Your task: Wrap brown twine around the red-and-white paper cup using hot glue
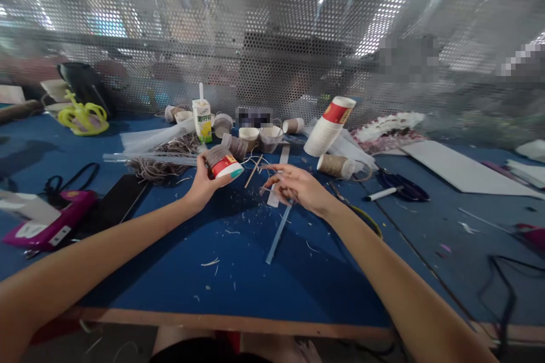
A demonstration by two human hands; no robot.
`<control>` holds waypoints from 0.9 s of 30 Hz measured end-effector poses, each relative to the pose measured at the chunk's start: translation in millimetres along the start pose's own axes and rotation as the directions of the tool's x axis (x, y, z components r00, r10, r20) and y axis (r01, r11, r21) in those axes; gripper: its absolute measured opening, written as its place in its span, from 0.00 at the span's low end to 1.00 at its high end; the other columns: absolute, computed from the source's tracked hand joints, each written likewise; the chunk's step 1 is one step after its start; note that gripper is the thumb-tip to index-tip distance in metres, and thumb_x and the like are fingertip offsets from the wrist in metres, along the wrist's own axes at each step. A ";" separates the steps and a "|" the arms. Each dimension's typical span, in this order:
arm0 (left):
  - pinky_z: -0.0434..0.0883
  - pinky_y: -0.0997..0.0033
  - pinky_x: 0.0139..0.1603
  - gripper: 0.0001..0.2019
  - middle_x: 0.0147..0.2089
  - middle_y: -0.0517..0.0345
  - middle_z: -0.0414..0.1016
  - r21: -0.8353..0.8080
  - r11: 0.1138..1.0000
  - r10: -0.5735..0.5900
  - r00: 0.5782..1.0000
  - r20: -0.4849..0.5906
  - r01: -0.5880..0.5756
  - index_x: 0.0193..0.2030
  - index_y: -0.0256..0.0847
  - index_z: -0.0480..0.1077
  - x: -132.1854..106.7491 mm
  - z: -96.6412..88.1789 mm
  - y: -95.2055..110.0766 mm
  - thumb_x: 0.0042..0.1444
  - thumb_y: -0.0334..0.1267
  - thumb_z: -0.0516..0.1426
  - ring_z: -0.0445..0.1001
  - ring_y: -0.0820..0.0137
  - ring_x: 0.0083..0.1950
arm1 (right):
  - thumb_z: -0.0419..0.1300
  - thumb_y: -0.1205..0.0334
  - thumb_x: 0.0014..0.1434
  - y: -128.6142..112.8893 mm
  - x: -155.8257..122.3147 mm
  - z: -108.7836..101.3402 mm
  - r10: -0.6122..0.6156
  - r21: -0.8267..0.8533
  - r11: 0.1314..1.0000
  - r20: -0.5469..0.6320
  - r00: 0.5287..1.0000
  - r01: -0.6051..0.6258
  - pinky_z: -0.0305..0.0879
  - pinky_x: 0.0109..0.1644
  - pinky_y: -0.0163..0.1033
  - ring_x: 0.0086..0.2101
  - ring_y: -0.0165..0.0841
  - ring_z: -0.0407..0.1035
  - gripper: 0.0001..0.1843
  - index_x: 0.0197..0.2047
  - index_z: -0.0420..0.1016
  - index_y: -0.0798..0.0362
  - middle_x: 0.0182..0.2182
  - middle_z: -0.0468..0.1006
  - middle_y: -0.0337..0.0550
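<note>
My left hand [203, 181] is closed around a paper cup [223, 162] lying on its side, its upper part wrapped in brown twine and its red and teal print still showing. My right hand [298, 184] hovers just right of it with fingers pinched on a thin strand of twine [264, 168] that runs toward the cup. Under the right hand lie a clear glue stick [279, 232] and a wooden stick [254, 171] on the blue table [255, 272].
A tangle of twine [159, 165], a juice carton [203, 119], several twine-wrapped cups [259, 137], a tilted stack of paper cups [328, 126], a wrapped cup on its side [338, 165], a marker [382, 194], a pink glue gun [51, 224] and a perforated metal screen [272, 39] behind.
</note>
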State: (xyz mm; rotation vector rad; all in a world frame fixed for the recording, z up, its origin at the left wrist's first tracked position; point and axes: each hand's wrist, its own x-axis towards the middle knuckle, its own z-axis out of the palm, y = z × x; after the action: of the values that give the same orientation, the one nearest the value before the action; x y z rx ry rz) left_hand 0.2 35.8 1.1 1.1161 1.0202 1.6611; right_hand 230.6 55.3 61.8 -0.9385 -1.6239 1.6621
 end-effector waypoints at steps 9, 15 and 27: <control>0.68 0.48 0.60 0.38 0.52 0.50 0.67 0.011 1.000 -0.004 0.993 0.120 0.003 0.52 0.44 0.53 -6.6 -0.4 -0.9 0.36 0.39 0.69 0.71 0.53 0.56 | 0.50 0.62 0.44 -4.2 -3.0 -5.1 0.071 0.279 0.956 0.062 0.996 -0.086 0.38 0.16 0.31 0.14 0.21 0.37 0.09 0.15 0.58 0.52 0.12 0.51 0.32; 0.70 0.47 0.58 0.35 0.53 0.47 0.70 0.101 0.995 -0.051 0.930 0.364 0.015 0.51 0.43 0.55 -14.3 0.6 5.8 0.39 0.39 0.68 0.73 0.54 0.53 | 0.52 0.47 0.57 -11.0 -9.1 10.1 0.069 0.248 0.965 0.056 0.996 -0.081 0.35 0.16 0.32 0.16 0.23 0.34 0.22 0.18 0.53 0.49 0.15 0.45 0.29; 0.67 0.46 0.61 0.37 0.61 0.46 0.55 0.343 0.926 -0.035 0.869 0.493 -0.157 0.56 0.44 0.57 -16.8 -0.7 14.9 0.40 0.40 0.68 0.63 0.51 0.62 | 0.59 0.54 0.59 -7.2 -10.1 11.8 -0.148 0.070 0.986 -0.061 0.987 0.152 0.55 0.22 0.33 0.22 0.27 0.64 0.15 0.24 0.71 0.53 0.23 0.74 0.41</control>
State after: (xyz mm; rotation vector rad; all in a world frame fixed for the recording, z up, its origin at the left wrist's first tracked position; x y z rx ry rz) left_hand 0.1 15.5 10.8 1.7359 0.9835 1.1462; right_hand 226.0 40.8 69.5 -0.7983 -1.5455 1.5688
